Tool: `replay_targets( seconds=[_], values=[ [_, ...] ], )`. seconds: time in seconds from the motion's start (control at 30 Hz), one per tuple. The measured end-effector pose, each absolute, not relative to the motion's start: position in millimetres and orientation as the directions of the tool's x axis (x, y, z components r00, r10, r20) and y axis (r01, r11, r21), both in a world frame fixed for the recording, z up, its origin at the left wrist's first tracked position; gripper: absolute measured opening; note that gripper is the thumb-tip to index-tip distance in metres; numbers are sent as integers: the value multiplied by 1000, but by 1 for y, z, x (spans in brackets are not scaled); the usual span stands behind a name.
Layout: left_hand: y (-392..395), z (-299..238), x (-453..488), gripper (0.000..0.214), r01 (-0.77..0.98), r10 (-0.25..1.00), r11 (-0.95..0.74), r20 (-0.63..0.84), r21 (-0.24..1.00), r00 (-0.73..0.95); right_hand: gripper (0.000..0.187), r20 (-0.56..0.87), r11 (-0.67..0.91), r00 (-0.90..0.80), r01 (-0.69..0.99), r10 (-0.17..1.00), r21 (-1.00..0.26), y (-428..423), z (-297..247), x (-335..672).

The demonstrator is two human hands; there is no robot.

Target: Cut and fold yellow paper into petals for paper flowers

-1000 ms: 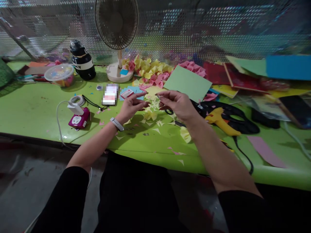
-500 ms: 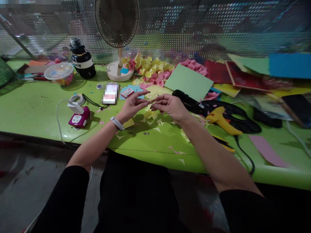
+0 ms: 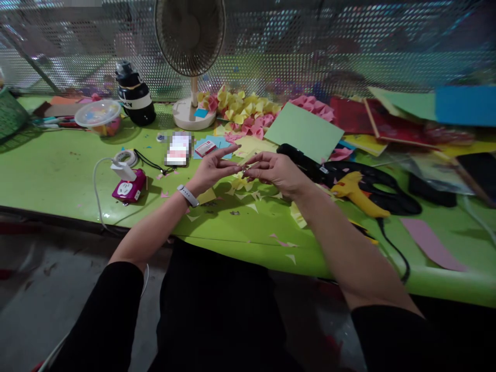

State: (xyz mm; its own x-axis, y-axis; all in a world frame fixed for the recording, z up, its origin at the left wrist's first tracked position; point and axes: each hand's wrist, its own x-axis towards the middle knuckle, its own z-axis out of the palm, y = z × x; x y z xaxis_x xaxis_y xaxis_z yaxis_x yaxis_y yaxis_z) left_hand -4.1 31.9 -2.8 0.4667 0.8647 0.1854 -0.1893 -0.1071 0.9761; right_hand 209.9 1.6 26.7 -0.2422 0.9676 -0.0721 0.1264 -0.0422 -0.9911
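My left hand [image 3: 214,169] and my right hand [image 3: 273,173] meet fingertip to fingertip over the green table. Both pinch at something small between them that I cannot make out; the fingers cover it. The left index finger stretches out above the pinch. Under the hands lie cut yellow paper scraps [image 3: 251,207] and a few small staple-like bits [image 3: 234,213]. Just beyond the left hand is a small red and white box [image 3: 205,149] on blue paper squares [image 3: 223,146]. A sheet of light green paper [image 3: 304,132] lies past the right hand.
Folded yellow paper pieces [image 3: 248,108] are heaped behind, beside a fan [image 3: 192,116]. To the right is a yellow glue gun [image 3: 360,195] with its cord. On the left stand a purple power socket [image 3: 129,190], a phone [image 3: 179,149], a black bottle [image 3: 137,106] and a plastic tub [image 3: 98,118].
The whole view has shifted slightly, so things appear a little further right. Both hands stay together in nearly the same pose, with the fingertips slightly closer.
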Motion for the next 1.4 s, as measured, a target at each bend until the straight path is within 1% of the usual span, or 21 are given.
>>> replay_targets(
  seconds=[0.17, 0.37, 0.53, 0.67, 0.77, 0.9, 0.97, 1.03, 1.07, 1.2, 1.4],
  values=[
    [28, 1, -5, 78, -148, 856, -161, 213, 976, 471, 52, -113, -89, -283, 99, 952, -991, 1, 30, 211],
    [28, 2, -5, 85, -144, 854, -161, 211, 976, 476, 52, -98, -88, -269, 51, 958, -995, 1, 29, 210],
    [27, 1, -4, 84, -151, 858, -171, 223, 974, 463, 51, -107, -95, -295, 52, 950, -994, 1, 28, 211],
    [25, -1, -2, 81, -165, 852, -207, 261, 964, 454, 51, -122, -112, -344, 49, 931, -993, 0, 28, 209],
    [25, -2, 1, 79, -187, 850, -245, 303, 951, 430, 50, -119, -117, -344, 28, 931, -993, -2, 26, 205],
    [26, 1, 1, 81, -187, 880, -285, 334, 940, 337, 47, -68, -68, -327, 13, 942, -998, -5, 29, 203],
    [26, 4, -1, 82, -163, 893, -276, 315, 947, 320, 38, -41, -33, -342, 29, 939, -999, -5, 33, 206],
    [26, 5, -2, 84, -155, 891, -261, 300, 953, 340, 28, -5, 9, -326, 41, 945, -999, -4, 35, 209],
    [26, 6, -2, 85, -159, 885, -255, 297, 954, 358, 26, 19, 34, -304, 45, 952, -998, -3, 36, 210],
    [24, 7, -3, 88, -184, 862, -217, 277, 959, 425, 35, 112, 128, -256, 47, 960, -991, -3, 32, 208],
    [24, 8, -3, 88, -216, 853, -137, 226, 967, 470, 20, 195, 209, -222, 41, 955, -977, -1, 23, 206]
  ],
)
